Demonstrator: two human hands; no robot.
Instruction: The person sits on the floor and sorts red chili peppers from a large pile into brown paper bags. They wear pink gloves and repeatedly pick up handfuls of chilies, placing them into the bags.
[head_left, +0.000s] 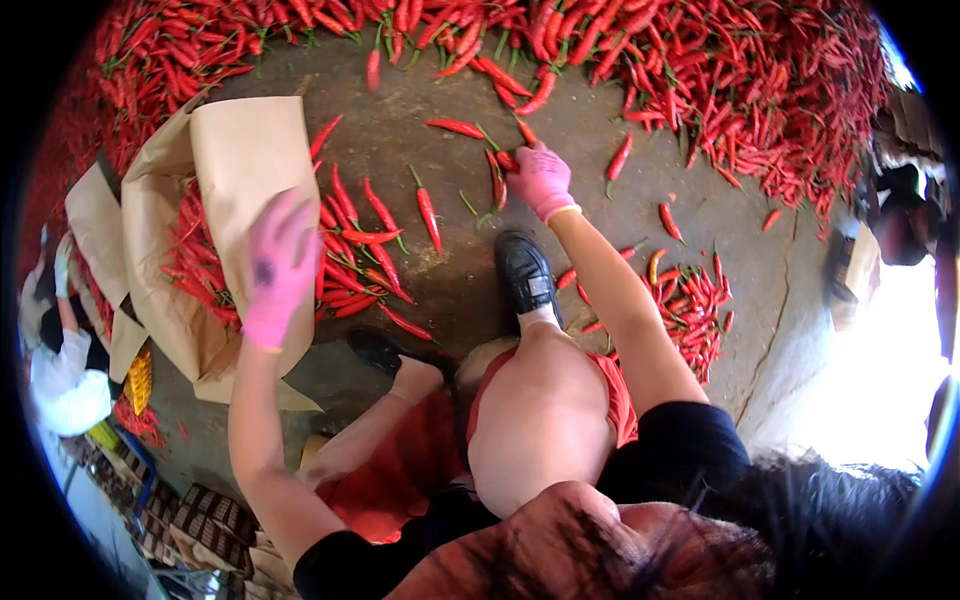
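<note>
My left hand (281, 266), in a pink knit glove, is blurred in front of the folded-over flap of a brown paper bag (251, 150). Its fingers look slightly apart, with nothing visible in them; whether it touches the paper I cannot tell. Red chilli peppers (196, 262) fill the bag's mouth. Beside the bag lies a loose group of red chillies with green stems (360, 259). My right hand (541, 178), gloved the same way, is low over the floor ahead of my black shoe (527, 274). Its fingers close on a red chilli (507, 160); another chilli (494, 182) lies close by.
A large heap of red chillies (720, 82) curves around the far side. A smaller pile (686, 311) lies right of my leg. Scattered single chillies dot the concrete floor (390, 112). At far left, another person (71, 386) works near stacked crates (214, 517).
</note>
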